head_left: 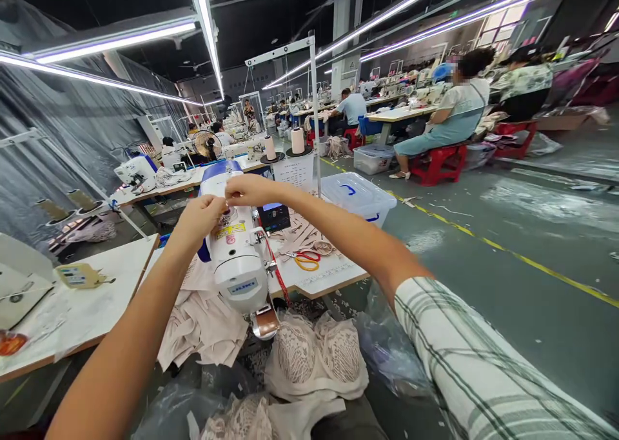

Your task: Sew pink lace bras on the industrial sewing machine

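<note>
My left hand and my right hand meet above the top of a white and blue sewing machine. The fingers of both are pinched together, fingertips nearly touching; whatever lies between them is too small to make out. Cones of pale thread stand on a rack behind the machine. Below its head, a beige lace bra rests at my lap, with more lace pieces beside it. A heap of beige fabric hangs to the left of the machine.
Scissors with red and yellow handles lie on the machine table near beige strips. A lidded clear plastic box stands behind. Another machine table is at left. A seated person works at right.
</note>
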